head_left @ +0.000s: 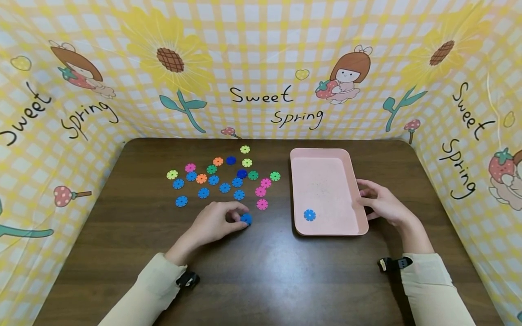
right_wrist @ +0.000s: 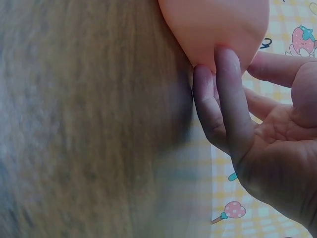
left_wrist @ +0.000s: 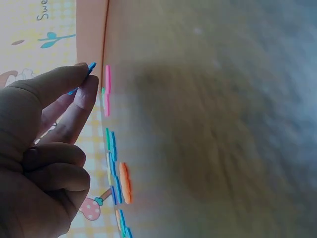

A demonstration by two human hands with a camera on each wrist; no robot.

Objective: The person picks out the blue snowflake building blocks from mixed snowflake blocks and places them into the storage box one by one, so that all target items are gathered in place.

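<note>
My left hand [head_left: 216, 222] pinches a blue notched plastic disc [head_left: 246, 219] between thumb and fingers, near the front of the scattered discs. In the left wrist view the blue disc [left_wrist: 91, 68] is seen nearly edge-on at the fingertips. At the right, my right hand [head_left: 383, 203] holds the right side of a pink rectangular tray [head_left: 299, 226], its thumb at the rim. The right wrist view has fingers [right_wrist: 230, 94] against the tray's outer wall [right_wrist: 218, 25]. One blue disc [head_left: 309, 215] lies flat inside the tray, near its front left.
Several loose discs lie left of the tray: blue ones [head_left: 203, 193], pink ones [head_left: 262, 204], an orange one [head_left: 218, 161], a green one [head_left: 253, 175] and a yellow one [head_left: 172, 174]. All rest on a dark wooden table [head_left: 285, 280]. A checked cloth [head_left: 253, 54] stands around the table's back and sides.
</note>
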